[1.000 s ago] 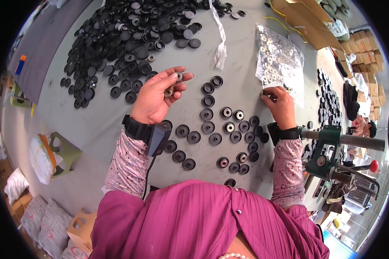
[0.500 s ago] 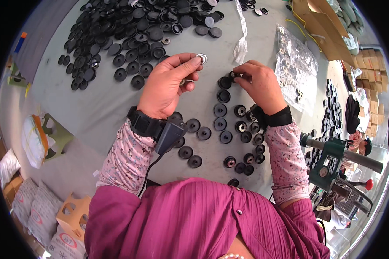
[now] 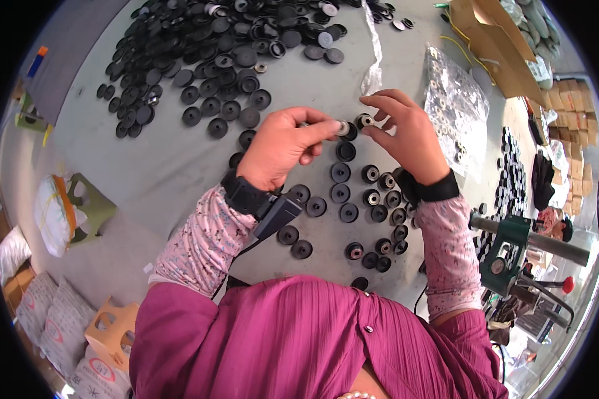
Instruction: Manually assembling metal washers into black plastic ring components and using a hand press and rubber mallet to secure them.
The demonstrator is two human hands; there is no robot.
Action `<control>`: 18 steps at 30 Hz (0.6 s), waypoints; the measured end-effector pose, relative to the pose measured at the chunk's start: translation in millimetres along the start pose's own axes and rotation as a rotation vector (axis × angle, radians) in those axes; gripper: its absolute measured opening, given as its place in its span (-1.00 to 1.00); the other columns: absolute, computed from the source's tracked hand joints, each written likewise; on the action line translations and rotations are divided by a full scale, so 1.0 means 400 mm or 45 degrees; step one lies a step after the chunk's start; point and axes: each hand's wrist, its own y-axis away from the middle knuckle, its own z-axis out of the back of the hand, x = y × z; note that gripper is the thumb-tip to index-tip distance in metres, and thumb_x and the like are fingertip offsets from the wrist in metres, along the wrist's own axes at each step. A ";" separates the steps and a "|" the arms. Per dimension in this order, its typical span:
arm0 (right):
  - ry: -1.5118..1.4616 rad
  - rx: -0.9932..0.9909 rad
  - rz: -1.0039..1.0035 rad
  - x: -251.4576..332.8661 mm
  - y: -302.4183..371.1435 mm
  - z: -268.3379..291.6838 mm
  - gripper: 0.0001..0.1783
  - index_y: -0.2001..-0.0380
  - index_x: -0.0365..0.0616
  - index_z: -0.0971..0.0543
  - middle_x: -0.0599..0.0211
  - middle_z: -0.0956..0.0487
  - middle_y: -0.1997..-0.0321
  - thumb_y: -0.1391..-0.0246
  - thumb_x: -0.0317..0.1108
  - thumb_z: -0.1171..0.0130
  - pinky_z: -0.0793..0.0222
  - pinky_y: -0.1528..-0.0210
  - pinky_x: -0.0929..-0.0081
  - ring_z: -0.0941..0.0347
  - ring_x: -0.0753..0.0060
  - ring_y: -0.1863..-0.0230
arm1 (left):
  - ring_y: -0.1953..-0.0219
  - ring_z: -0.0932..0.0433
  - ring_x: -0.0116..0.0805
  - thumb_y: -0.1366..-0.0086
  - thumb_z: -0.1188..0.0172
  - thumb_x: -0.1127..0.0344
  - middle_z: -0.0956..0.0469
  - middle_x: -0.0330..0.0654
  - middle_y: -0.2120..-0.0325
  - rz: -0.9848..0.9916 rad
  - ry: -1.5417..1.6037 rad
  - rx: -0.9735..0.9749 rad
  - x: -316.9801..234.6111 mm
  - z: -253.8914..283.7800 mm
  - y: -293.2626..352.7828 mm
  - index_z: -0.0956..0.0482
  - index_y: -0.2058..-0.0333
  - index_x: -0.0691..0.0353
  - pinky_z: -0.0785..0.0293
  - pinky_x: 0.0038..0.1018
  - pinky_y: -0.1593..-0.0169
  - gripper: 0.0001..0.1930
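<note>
My left hand (image 3: pixel 279 147) pinches a small silver ring-shaped bearing (image 3: pixel 342 128) between thumb and forefinger, right over a round black plastic cap (image 3: pixel 351 135). The other fingers curl inward; whether they hold more is hidden. My right hand (image 3: pixel 409 136) is open, its thumb and fingers spread around a black cap with a metal bearing in its middle (image 3: pixel 365 121). Toward me from there runs a column of black caps with bare centre posts (image 3: pixel 340 173). Right of that column stand several caps fitted with bearings (image 3: pixel 371 197).
A big heap of black caps (image 3: pixel 226 40) covers the table's far left. A clear plastic bag of small rings (image 3: pixel 446 100) lies at right, near an open cardboard box (image 3: pixel 496 46). A green hand press (image 3: pixel 509 253) stands at the right edge. Loose caps (image 3: pixel 301 249) lie nearer me.
My left hand has moved right and slightly nearer me, bringing the bearing over a cap. My right hand's fingers have spread, letting go of the cap with a bearing now visible there.
</note>
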 end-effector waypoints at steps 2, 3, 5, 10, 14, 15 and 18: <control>-0.322 -0.054 0.074 0.061 0.024 0.002 -0.56 0.04 -0.17 -0.70 0.17 -0.66 0.07 0.08 -0.57 -0.43 -0.60 0.12 0.30 -0.64 0.11 0.16 | 0.49 -0.43 -0.67 -0.39 -0.36 0.27 -0.65 -0.32 0.36 -0.010 -0.008 0.036 0.001 -0.011 0.009 -0.68 0.15 0.28 -0.23 -0.70 0.50 -0.79; -0.332 -0.039 0.073 0.070 0.030 -0.013 -0.56 0.04 -0.17 -0.70 0.17 -0.66 0.07 0.08 -0.57 -0.43 -0.60 0.12 0.30 -0.64 0.11 0.16 | 0.49 -0.42 -0.68 -0.39 -0.37 0.27 -0.64 -0.33 0.37 -0.023 -0.020 0.082 0.003 -0.010 0.013 -0.68 0.15 0.28 -0.21 -0.70 0.50 -0.80; -0.145 -0.069 0.257 0.076 0.028 -0.030 -0.59 0.05 -0.17 -0.70 0.17 -0.67 0.08 0.05 -0.56 -0.41 -0.59 0.10 0.29 -0.65 0.07 0.16 | 0.50 -0.41 -0.68 -0.39 -0.35 0.28 -0.63 -0.35 0.39 -0.040 0.000 0.114 0.005 -0.003 0.009 -0.68 0.17 0.27 -0.20 -0.69 0.51 -0.82; -0.077 -0.076 0.159 0.037 0.019 -0.028 -0.62 0.07 -0.12 -0.71 0.24 -0.67 0.08 0.03 -0.49 -0.42 -0.57 0.04 0.26 -0.63 0.06 0.13 | 0.35 -0.51 -0.61 -0.45 -0.24 0.33 -0.62 -0.25 0.20 -0.028 0.040 -0.011 0.012 -0.008 -0.001 -0.57 0.00 0.30 -0.37 -0.64 0.39 -0.76; 0.140 -0.044 0.233 -0.020 0.011 -0.043 -0.64 0.08 -0.07 -0.73 0.29 -0.65 0.05 0.02 -0.44 -0.43 -0.50 -0.08 0.23 -0.55 0.08 0.02 | 0.05 -0.62 -0.32 -0.48 -0.04 0.45 -0.59 -0.10 0.04 -0.084 0.237 -0.117 -0.012 -0.008 0.013 -0.44 -0.17 0.33 -0.58 -0.43 -0.05 -0.67; 0.140 -0.022 0.210 -0.024 0.013 -0.047 -0.65 0.09 -0.06 -0.74 0.30 -0.64 0.05 0.03 -0.44 -0.43 -0.48 -0.11 0.22 -0.53 0.09 -0.01 | 0.05 -0.62 -0.32 -0.48 -0.04 0.45 -0.59 -0.10 0.04 -0.081 0.239 -0.118 -0.012 -0.006 0.013 -0.44 -0.17 0.33 -0.58 -0.43 -0.05 -0.67; 0.078 -0.065 0.149 -0.012 0.016 -0.050 -0.65 0.11 -0.07 -0.74 0.31 -0.65 0.05 0.05 -0.43 -0.45 -0.48 -0.11 0.22 -0.52 0.09 -0.02 | 0.01 -0.63 -0.30 -0.50 -0.03 0.43 -0.60 -0.04 -0.03 -0.108 0.263 -0.041 -0.019 -0.003 0.017 -0.43 -0.19 0.34 -0.60 -0.41 -0.06 -0.67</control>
